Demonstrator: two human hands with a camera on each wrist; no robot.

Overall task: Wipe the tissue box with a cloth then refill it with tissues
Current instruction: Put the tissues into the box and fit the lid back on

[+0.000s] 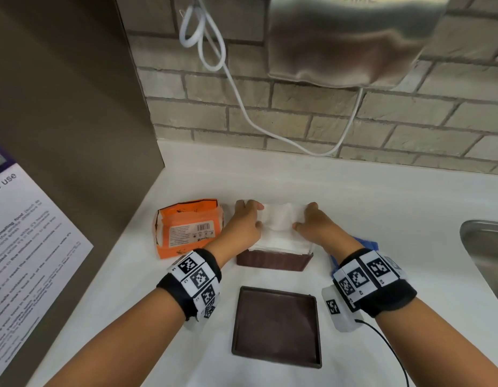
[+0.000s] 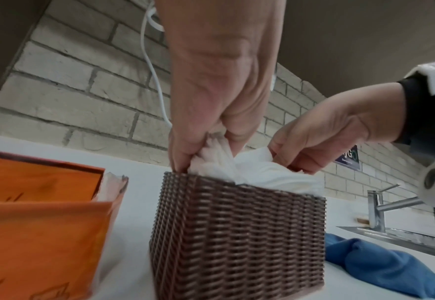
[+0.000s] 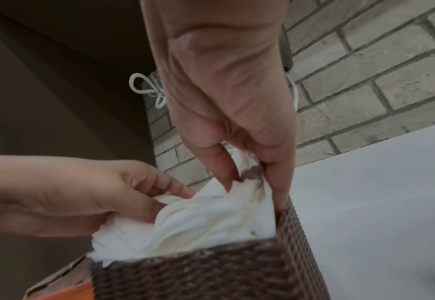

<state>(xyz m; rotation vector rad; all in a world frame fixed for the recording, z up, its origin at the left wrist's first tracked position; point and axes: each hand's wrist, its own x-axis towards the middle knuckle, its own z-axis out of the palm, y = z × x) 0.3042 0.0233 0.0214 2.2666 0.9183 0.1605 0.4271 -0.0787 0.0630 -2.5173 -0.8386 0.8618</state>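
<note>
The brown woven tissue box point(image 1: 273, 262) point(image 2: 237, 233) point(image 3: 198, 270) stands open on the white counter, and a white stack of tissues point(image 1: 278, 222) point(image 2: 257, 172) point(image 3: 206, 219) bulges out of its top. My left hand point(image 1: 250, 216) point(image 2: 203, 148) grips the stack's left end at the box rim. My right hand point(image 1: 307, 217) point(image 3: 252, 182) pinches the right end, fingers pointing down into the box. The box's flat brown lid point(image 1: 275, 325) lies nearer to me. A blue cloth point(image 1: 367, 244) point(image 2: 378, 268) lies crumpled right of the box.
A torn-open orange tissue pack point(image 1: 186, 227) point(image 2: 31, 223) sits just left of the box. A steel sink point(image 1: 485, 255) with a faucet point(image 2: 378, 207) is at the right. A hand dryer point(image 1: 348, 37) and its white cable point(image 1: 242, 107) hang on the brick wall. A brown panel point(image 1: 74, 135) closes the left side.
</note>
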